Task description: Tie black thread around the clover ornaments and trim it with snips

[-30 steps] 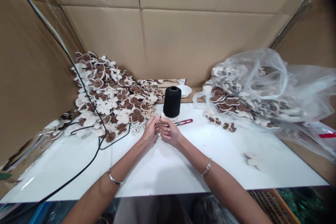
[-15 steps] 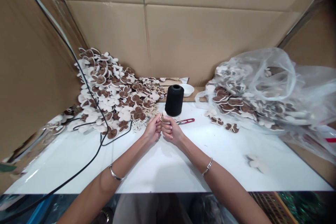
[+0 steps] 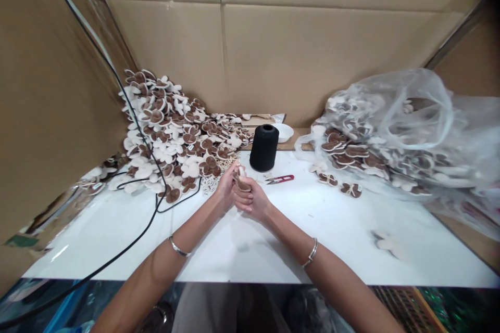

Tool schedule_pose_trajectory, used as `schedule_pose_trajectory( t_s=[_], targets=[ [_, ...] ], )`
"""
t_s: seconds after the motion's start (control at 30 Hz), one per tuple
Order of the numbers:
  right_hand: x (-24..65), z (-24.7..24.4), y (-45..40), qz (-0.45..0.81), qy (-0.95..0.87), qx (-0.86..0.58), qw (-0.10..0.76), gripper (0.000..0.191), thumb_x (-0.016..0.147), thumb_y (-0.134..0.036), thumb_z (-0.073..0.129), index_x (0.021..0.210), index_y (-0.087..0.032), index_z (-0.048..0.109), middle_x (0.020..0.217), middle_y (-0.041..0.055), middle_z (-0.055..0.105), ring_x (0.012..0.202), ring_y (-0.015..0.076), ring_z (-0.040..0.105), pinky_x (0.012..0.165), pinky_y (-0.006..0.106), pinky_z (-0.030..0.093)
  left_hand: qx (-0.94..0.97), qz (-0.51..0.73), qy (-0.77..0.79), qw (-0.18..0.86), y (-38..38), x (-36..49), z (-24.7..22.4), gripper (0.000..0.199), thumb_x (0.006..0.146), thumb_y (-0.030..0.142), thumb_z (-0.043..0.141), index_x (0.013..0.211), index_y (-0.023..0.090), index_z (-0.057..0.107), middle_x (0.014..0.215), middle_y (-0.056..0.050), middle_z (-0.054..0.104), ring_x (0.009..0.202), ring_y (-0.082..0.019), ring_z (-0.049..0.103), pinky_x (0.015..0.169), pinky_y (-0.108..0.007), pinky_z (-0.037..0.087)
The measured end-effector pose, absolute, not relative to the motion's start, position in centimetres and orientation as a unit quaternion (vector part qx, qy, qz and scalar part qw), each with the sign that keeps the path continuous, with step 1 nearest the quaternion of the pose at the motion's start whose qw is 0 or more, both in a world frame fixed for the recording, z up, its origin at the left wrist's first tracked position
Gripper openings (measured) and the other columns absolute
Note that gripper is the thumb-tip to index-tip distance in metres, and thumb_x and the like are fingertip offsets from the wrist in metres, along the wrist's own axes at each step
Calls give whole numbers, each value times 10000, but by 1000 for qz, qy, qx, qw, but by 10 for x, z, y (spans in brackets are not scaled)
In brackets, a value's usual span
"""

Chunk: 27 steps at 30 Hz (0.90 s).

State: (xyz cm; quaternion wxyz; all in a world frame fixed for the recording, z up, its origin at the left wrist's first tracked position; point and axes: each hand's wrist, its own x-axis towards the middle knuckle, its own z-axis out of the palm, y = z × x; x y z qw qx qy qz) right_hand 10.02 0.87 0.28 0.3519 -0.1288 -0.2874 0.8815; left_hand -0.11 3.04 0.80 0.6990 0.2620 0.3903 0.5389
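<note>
A small brown-and-cream fabric flower (image 3: 242, 185) is held between my two hands over the white table. My left hand (image 3: 227, 187) is closed around its left side, with a pale tip showing above the fingers. The fingers of my right hand (image 3: 253, 200) wrap its lower right part, thumb on top. Much of the flower is hidden by my fingers. Just beyond my hands stands a black thread cone (image 3: 264, 148). Red-handled thread snips (image 3: 280, 179) lie to the right of it.
A heap of brown and cream flowers (image 3: 172, 140) fills the back left, beside small pale pieces (image 3: 211, 184). Flowers under a clear plastic bag (image 3: 414, 114) lie at right. Two bow-tied flowers (image 3: 350, 190) lie nearer. A black cable (image 3: 146, 223) crosses the left. A white bowl (image 3: 284, 132) sits behind.
The flower now shows more of its brown face between my hands, as the grip has shifted. The whole view has moved slightly, with things appearing a little further right.
</note>
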Motion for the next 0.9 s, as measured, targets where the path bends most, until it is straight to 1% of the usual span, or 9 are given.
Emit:
schedule_pose_trajectory(
  t_s=[0.13, 0.2, 0.3, 0.4, 0.47, 0.57, 0.7, 0.8, 0.9],
  targets=[
    [113, 5, 12, 849, -323, -149, 391, 426, 796, -490, 656, 638, -210, 376, 449, -110, 263, 372, 53, 123, 294, 143, 207, 316, 575, 321, 683, 38, -21, 8, 446, 775, 511, 684, 634, 173, 431, 480, 96, 330, 348, -14, 252, 341, -148, 190],
    [120, 5, 15, 837, -334, -168, 401, 419, 796, -495, 668, 678, -215, 378, 488, -105, 278, 390, 57, 148, 313, 141, 209, 359, 586, 329, 647, 43, -32, 7, 421, 766, 512, 693, 683, 170, 462, 521, 86, 384, 364, -13, 277, 354, -143, 194],
    [126, 3, 20, 821, -342, -188, 417, 343, 777, -426, 713, 790, -222, 437, 550, -97, 344, 409, 53, 209, 343, 134, 232, 421, 597, 379, 568, 49, -45, 4, 388, 740, 505, 711, 770, 175, 510, 569, 74, 456, 382, -21, 329, 369, -145, 214],
    [127, -1, 22, 806, -363, -205, 419, 294, 762, -340, 737, 892, -213, 505, 617, -81, 419, 433, 42, 275, 373, 133, 278, 483, 599, 434, 469, 53, -54, 3, 343, 745, 472, 705, 854, 183, 557, 560, 76, 476, 389, -41, 357, 373, -157, 240],
    [127, -6, 23, 795, -374, -219, 424, 267, 756, -313, 741, 872, -190, 534, 617, -74, 433, 445, 40, 312, 381, 137, 304, 516, 594, 459, 413, 53, -57, 3, 304, 754, 442, 694, 852, 177, 582, 571, 65, 496, 417, -59, 404, 393, -168, 289],
    [127, -13, 25, 783, -378, -242, 431, 246, 730, -288, 752, 795, -165, 549, 610, -61, 465, 460, 46, 364, 385, 150, 344, 544, 580, 481, 370, 52, -59, 3, 264, 754, 400, 692, 858, 171, 614, 631, 30, 561, 497, -97, 500, 465, -191, 377],
    [127, -19, 28, 778, -379, -262, 427, 242, 693, -266, 764, 751, -150, 560, 636, -34, 541, 479, 56, 423, 394, 167, 382, 589, 549, 512, 298, 52, -62, -1, 236, 797, 379, 649, 908, 172, 664, 761, -33, 651, 621, -151, 577, 579, -236, 436],
    [128, -22, 30, 775, -387, -276, 416, 249, 681, -278, 768, 729, -142, 565, 643, -19, 575, 473, 59, 449, 387, 170, 388, 638, 522, 536, 182, 52, -65, -4, 290, 843, 340, 602, 1087, 194, 661, 939, -70, 667, 694, -170, 583, 699, -289, 463],
    [129, -25, 31, 774, -390, -285, 410, 254, 678, -289, 767, 695, -140, 563, 642, -9, 590, 467, 64, 462, 379, 179, 398, 662, 482, 567, 84, 47, -65, -2, 398, 878, 307, 562, 1269, 232, 572, 1125, -102, 597, 772, -188, 594, 802, -344, 458]
  ],
)
